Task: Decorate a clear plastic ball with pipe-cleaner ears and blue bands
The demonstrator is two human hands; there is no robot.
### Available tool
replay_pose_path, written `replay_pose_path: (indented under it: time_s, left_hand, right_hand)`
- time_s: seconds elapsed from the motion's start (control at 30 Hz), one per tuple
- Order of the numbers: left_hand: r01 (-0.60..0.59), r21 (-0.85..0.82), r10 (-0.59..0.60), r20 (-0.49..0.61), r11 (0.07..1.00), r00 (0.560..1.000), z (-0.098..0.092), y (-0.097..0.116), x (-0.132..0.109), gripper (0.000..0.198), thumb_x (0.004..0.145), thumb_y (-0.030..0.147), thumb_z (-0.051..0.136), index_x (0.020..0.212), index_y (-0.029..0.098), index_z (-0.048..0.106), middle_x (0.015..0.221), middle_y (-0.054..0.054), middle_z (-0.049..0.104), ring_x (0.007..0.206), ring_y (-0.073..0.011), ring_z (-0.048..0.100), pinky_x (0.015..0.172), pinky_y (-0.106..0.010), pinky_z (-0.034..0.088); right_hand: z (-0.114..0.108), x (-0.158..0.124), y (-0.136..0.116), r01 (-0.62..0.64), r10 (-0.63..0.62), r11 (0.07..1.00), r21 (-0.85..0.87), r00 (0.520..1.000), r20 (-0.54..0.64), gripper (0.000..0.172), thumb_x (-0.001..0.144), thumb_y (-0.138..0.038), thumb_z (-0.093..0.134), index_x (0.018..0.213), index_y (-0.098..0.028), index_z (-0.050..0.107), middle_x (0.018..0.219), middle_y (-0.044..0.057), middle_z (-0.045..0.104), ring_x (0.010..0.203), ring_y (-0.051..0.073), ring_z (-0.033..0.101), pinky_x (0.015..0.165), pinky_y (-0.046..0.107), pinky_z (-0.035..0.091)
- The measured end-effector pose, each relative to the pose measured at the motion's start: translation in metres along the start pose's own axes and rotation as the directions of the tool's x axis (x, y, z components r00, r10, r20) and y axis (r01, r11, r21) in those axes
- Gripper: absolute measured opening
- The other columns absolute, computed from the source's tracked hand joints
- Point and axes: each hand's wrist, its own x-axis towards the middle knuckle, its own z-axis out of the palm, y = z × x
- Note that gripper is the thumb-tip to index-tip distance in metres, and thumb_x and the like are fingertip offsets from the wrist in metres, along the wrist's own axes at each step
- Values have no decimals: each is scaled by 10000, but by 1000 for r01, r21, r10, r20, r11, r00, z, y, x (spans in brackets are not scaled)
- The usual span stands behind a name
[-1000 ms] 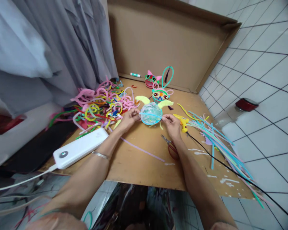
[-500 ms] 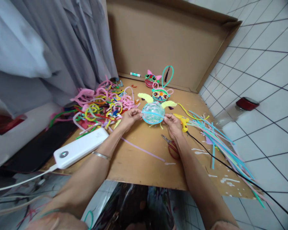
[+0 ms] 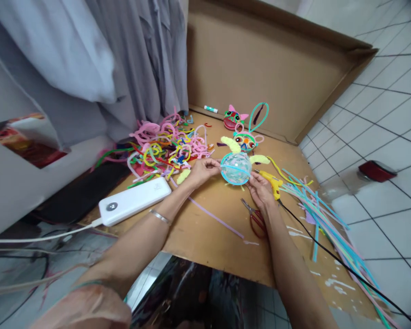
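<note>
A clear round shell [image 3: 235, 177] with pale swirls inside and a blue rim sits between my hands above the table. Across its front runs a light-blue pipe cleaner [image 3: 235, 167]. My left hand [image 3: 202, 173] pinches the strip's left end at the shell's edge. At the lower right edge, my right hand [image 3: 261, 191] has its fingers closed on the other end. Just behind stands a pipe-cleaner animal head [image 3: 245, 142] with pink ears, and a fluffy yellow piece [image 3: 230, 144] lies on either side. Red-handled scissors [image 3: 256, 221] rest beside my right wrist.
A yellow glue gun [image 3: 272, 183] lies right of my right hand, its black cord trailing forward. Loose pipe cleaners [image 3: 329, 228] spread along the right edge; a tangled heap [image 3: 171, 148] and white power bank [image 3: 135, 201] are left. A cardboard wall [image 3: 253, 68] stands behind.
My view has turned, so the table and everything on it appear farther right and tilted. Both hands still hold the pipe cleaner against the shell, with little visible movement.
</note>
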Motion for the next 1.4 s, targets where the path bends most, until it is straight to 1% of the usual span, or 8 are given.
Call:
replay_pose_path:
  time_s: [0.27,0.4,0.47,0.53,0.73,1.0,1.2,1.4]
  left_hand:
    - [4,-8,-3,21,1000,1000,-3,-3,2,193,535,268,804,642,151,693,924,-90,757,1002,-239,684,899,-362,522]
    - [34,-48,-33,30,998,999,-4,-1,1,260,497,280,842,641,143,674,830,-63,744,849,-188,683,827,-326,524]
    - [60,-63,-57,45,996,997,-4,0,0,309,477,286,869,659,139,667,765,-36,724,734,-146,654,786,-314,523]
    - [71,-76,-66,60,995,996,-5,1,0,341,469,294,886,678,138,667,735,-18,711,680,-122,628,776,-312,521]
    - [94,-81,-88,74,992,993,-6,-5,2,375,475,309,898,726,134,682,704,-3,695,651,-111,609,759,-300,511]
    - [107,-22,-105,71,994,992,-9,-8,2,342,509,295,861,728,134,654,663,14,660,622,-104,587,682,-257,480]
    - [72,36,-74,61,997,995,-11,-8,4,277,552,267,808,729,141,637,665,21,644,626,-98,571,679,-246,471]
    - [8,162,-17,52,987,999,-12,-6,3,174,645,233,738,737,145,619,647,24,623,618,-102,574,668,-244,479]
  right_hand:
    - [-5,2,1,-14,14,1000,22,1000,18,373,543,-411,889,827,-237,721,826,32,754,798,211,691,885,459,570]
    - [-7,2,-2,-48,46,997,67,999,26,378,520,-378,911,809,-233,715,821,19,743,806,195,689,918,451,560]
    - [-9,2,-4,-48,44,997,66,998,53,374,535,-377,910,816,-235,709,810,16,739,806,198,690,919,465,558]
    - [-11,1,-6,-45,40,998,54,996,81,362,559,-380,900,827,-238,703,800,17,736,809,205,692,917,478,557]
    - [-10,1,-7,-85,77,994,71,991,106,341,577,-381,900,815,-237,702,795,11,739,799,198,692,902,465,564]
    - [-6,0,-4,-158,150,983,97,985,88,370,469,-333,950,747,-232,727,734,-5,746,697,163,671,805,371,587]
    - [-2,-1,-2,-148,144,985,89,989,45,345,452,-297,944,716,-232,733,679,-13,732,637,145,637,704,321,570]
    - [3,-3,1,-115,115,993,12,993,0,354,452,-329,928,722,-197,742,660,4,711,605,131,599,656,311,526]
